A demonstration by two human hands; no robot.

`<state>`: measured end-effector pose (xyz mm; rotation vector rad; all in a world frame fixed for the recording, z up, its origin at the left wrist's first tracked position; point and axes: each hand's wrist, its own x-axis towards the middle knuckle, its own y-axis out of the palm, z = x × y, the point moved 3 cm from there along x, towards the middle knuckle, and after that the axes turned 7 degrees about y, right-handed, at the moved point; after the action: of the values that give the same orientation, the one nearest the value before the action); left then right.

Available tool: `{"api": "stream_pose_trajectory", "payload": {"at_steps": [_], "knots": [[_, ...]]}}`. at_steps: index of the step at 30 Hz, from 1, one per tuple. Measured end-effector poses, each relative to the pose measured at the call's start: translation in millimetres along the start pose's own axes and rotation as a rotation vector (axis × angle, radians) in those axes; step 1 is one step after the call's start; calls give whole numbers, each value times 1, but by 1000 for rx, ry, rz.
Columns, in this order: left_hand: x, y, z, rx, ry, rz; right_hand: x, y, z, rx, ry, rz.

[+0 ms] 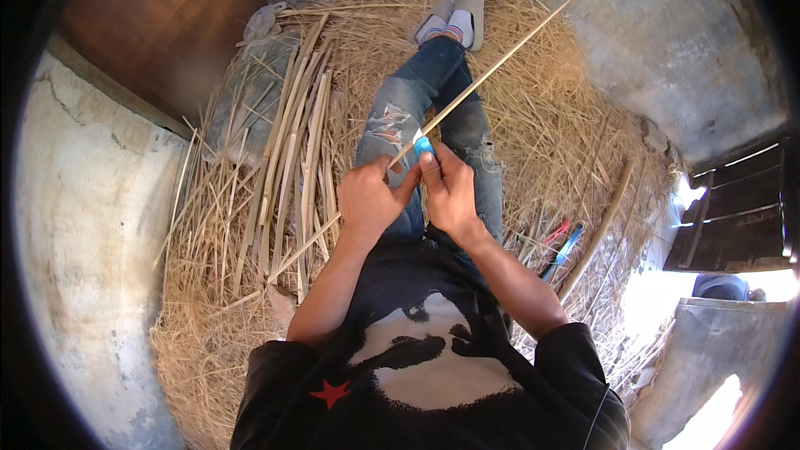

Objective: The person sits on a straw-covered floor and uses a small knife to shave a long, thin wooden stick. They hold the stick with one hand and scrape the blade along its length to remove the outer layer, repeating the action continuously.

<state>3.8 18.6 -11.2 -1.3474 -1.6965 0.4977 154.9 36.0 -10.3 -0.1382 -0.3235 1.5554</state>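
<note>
A long, thin bamboo strip (498,65) runs slantwise across my lap, from the far right down past my left forearm. My left hand (371,196) is closed round it, with the thumb reaching toward the other hand. Close beside it, my right hand (451,190) grips a small blue-handled tool (424,147), which looks like a knife. Its pale tip touches or lies right by the strip; the fingers hide most of the handle. Both hands are above my outstretched legs in torn jeans (400,104).
Split bamboo strips (287,146) lie piled left of my legs. Straw-like shavings (542,125) cover the floor. Red-and-blue-handled tools (562,246) and a curved stick (598,229) lie to the right. Walls (667,42) and a brown door panel (158,29) surround me.
</note>
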Motion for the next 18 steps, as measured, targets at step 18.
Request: {"api": "stream_pose_trajectory", "payload": {"at_steps": [18], "knots": [[3, -20, -13, -336, -44, 71, 20, -35, 25, 62, 66, 50]]}}
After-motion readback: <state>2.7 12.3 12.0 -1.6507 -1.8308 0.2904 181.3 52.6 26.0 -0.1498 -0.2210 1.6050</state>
